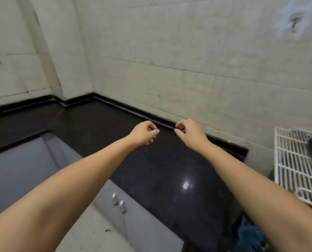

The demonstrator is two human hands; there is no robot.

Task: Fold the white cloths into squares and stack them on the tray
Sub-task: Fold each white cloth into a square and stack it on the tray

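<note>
Cloths unseen, left hand (144,132) and right hand (188,131) curled, holding nothing, over glossy black counter (169,170) — white slatted rack (293,166)

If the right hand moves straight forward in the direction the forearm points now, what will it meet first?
Most likely the raised black ledge at the back of the countertop, then the tiled wall just behind it. The right hand hovers with curled fingers, holding nothing; its height above the counter is unclear.

Beneath my bare arms, the black stone counter (162,171) gleams polished and speckled, throwing back a lamp's glare. The wall tiles (188,60) look matt and pale. The cabinet doors (133,224) are smooth grey with shiny metal handles (118,201); the white rack (293,166) looks coated wire.
</note>
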